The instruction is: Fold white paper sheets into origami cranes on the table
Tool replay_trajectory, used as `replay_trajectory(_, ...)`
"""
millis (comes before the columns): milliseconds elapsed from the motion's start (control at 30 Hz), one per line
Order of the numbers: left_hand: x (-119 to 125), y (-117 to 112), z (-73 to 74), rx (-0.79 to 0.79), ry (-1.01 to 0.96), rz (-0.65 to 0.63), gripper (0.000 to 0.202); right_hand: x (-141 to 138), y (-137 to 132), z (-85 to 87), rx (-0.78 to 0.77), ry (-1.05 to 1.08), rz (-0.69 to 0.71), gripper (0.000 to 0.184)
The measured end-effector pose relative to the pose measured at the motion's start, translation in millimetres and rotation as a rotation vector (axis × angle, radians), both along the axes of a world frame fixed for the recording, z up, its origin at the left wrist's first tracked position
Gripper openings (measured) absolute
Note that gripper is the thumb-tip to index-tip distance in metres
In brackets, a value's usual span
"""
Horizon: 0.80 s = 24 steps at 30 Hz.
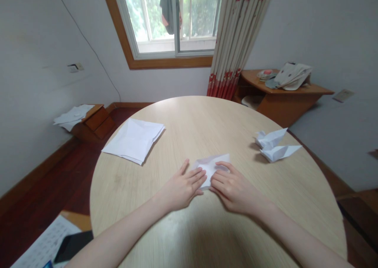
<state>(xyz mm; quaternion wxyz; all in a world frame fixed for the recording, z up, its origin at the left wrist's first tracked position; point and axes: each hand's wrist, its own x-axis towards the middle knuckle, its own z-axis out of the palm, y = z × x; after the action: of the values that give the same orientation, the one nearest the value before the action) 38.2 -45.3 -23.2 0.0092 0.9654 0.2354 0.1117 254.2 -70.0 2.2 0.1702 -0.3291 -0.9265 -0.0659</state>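
A small folded piece of white paper (211, 165) lies on the round wooden table (183, 122) just in front of me. My left hand (183, 187) rests flat with its fingers stretched out, their tips pressing the paper's left edge. My right hand (233, 189) lies beside it, its fingers laid flat over the paper's lower right part. Both hands press the paper down; neither lifts it.
A stack of white sheets (133, 140) sits at the table's left. Folded paper figures (274, 145) lie at the right. A low wooden cabinet (277, 95) stands beyond the table by a curtain (236, 39). A dark phone (72, 246) and a printed sheet lie at lower left.
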Motion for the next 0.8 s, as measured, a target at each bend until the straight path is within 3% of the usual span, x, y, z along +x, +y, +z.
replay_trajectory(300,3,2,3.2,-0.015,-0.186,0.023,0.024,1,0,0.3,-0.072,-0.009,-0.053,0.024)
replay_trajectory(533,4,-4,14.0,0.011,-0.066,0.131,0.022,1,1,3.3,-0.120,-0.017,-0.071,0.024)
replay_trajectory(800,5,-4,14.4,0.058,0.043,0.197,0.027,1,1,-1.2,-0.134,0.016,-0.082,0.025)
